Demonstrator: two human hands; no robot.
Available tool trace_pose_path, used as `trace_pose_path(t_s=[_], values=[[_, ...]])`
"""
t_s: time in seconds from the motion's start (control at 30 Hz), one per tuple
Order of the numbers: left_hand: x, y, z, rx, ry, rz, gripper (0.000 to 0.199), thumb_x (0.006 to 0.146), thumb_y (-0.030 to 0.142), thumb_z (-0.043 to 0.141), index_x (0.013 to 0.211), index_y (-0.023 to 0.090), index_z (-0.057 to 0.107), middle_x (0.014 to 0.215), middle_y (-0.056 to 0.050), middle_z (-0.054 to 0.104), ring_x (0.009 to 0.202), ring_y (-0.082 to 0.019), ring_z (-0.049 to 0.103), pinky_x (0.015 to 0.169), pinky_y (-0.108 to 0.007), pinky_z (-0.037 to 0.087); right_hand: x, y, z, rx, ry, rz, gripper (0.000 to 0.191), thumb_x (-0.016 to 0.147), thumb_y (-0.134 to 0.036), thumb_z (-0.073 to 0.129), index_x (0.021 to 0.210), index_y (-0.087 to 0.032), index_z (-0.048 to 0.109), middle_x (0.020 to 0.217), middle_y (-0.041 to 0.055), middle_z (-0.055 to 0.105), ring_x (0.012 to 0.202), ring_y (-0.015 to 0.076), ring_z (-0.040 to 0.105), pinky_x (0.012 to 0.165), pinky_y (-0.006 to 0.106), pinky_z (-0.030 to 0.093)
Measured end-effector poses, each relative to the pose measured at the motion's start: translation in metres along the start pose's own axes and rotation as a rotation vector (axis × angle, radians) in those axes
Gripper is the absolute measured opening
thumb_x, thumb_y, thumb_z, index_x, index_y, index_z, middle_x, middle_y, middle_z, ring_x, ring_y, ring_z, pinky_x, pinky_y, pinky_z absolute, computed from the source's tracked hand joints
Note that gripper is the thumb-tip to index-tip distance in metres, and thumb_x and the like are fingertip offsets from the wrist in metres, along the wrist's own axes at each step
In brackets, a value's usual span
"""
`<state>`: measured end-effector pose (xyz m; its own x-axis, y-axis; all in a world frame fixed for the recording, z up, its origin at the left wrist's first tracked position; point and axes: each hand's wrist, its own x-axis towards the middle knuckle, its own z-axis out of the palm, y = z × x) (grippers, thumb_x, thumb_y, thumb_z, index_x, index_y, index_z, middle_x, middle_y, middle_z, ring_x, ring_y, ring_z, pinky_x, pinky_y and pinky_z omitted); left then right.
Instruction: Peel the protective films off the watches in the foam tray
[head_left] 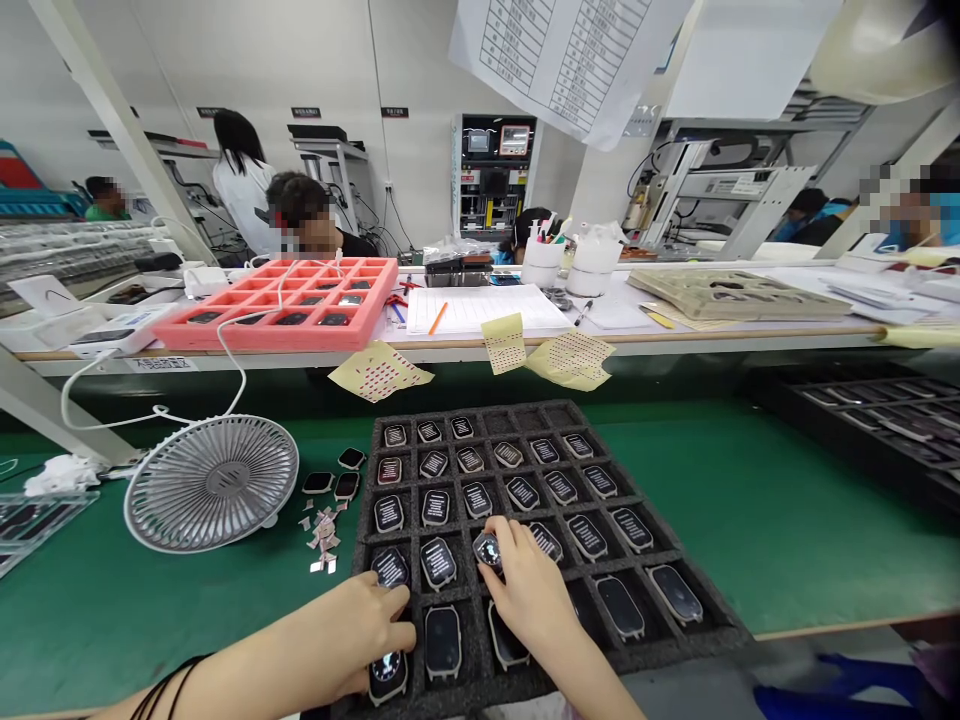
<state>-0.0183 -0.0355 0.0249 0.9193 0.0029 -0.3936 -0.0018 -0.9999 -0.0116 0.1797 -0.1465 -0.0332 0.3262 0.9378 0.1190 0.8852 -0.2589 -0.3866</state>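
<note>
A black foam tray (694,560) holds rows of smartwatch bodies without straps, most with lines of white text lit on their screens. Pinched between the thumb and fingers of my right hand (529,585) is a smartwatch (488,548) with a lit dial, at a cell in the second row from the front. My left hand (360,630) curls over the front-left corner, its fingers around another smartwatch (388,672) that also shows a dial. Beside that hand, a dark-screened smartwatch (442,642) lies in its cell. My right wrist partly covers another front-row watch (508,640).
Left of the tray lie loose watches (346,486), small pinkish pieces (324,535) and a grey fan (217,485). A shelf above carries a pink tray (360,325), papers (480,308) and white bottles (541,262). Another black tray (795,425) stands right. People sit beyond.
</note>
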Motion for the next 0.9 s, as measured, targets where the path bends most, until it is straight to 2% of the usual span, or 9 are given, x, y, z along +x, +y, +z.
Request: trace_pose_path(t_s=[0.2, 0.33, 0.67, 0.8, 0.9], values=[[-0.001, 0.001, -0.002, 0.014, 0.015, 0.008, 0.029, 0.074, 0.028, 0.076, 0.099, 0.024, 0.062, 0.092, -0.004, 0.062, 0.076, -0.021, 0.063, 0.066, -0.031, 0.043, 0.000, 0.000, 0.001, -0.014, 0.027, -0.017, 0.027, 0.076, -0.006, 0.056, 0.094, -0.023, 0.046, 0.093, 0.0055, 0.061, 0.088, 0.0235, 0.059, 0.068, 0.031, 0.049], [-0.001, 0.002, -0.013, -0.051, -0.052, -0.013, 0.031, 0.073, 0.027, 0.076, 0.100, 0.025, 0.062, 0.095, -0.004, 0.062, 0.082, -0.022, 0.063, 0.065, -0.030, 0.043, 0.000, 0.001, 0.002, -0.003, 0.052, -0.019, 0.029, 0.076, -0.007, 0.056, 0.097, -0.023, 0.046, 0.094, 0.0054, 0.061, 0.088, 0.0235, 0.060, 0.069, 0.032, 0.049], [0.000, 0.001, -0.013, -0.020, -0.058, 0.004, 0.031, 0.073, 0.028, 0.076, 0.100, 0.025, 0.060, 0.097, -0.004, 0.063, 0.080, -0.023, 0.063, 0.067, -0.030, 0.044, 0.001, -0.001, -0.003, 0.009, -0.045, 0.010, 0.026, 0.079, -0.006, 0.051, 0.100, -0.020, 0.049, 0.099, 0.0080, 0.061, 0.093, 0.0260, 0.058, 0.077, 0.037, 0.051], [-0.001, 0.000, -0.013, -0.068, -0.056, -0.011, 0.033, 0.074, 0.028, 0.075, 0.102, 0.026, 0.060, 0.099, -0.003, 0.063, 0.084, -0.023, 0.063, 0.070, -0.031, 0.045, -0.002, 0.001, -0.001, 0.070, 0.016, -0.002, 0.034, 0.080, -0.010, 0.052, 0.113, -0.021, 0.048, 0.106, 0.0087, 0.062, 0.100, 0.0261, 0.059, 0.080, 0.038, 0.052], [-0.006, 0.000, -0.012, -0.110, -0.046, -0.022, 0.034, 0.074, 0.029, 0.075, 0.103, 0.027, 0.059, 0.100, -0.003, 0.062, 0.088, -0.023, 0.062, 0.073, -0.031, 0.044, -0.011, 0.012, -0.007, 0.178, 0.108, -0.022, 0.039, 0.084, -0.019, 0.051, 0.122, -0.024, 0.044, 0.107, 0.0074, 0.062, 0.098, 0.0229, 0.061, 0.079, 0.035, 0.052]])
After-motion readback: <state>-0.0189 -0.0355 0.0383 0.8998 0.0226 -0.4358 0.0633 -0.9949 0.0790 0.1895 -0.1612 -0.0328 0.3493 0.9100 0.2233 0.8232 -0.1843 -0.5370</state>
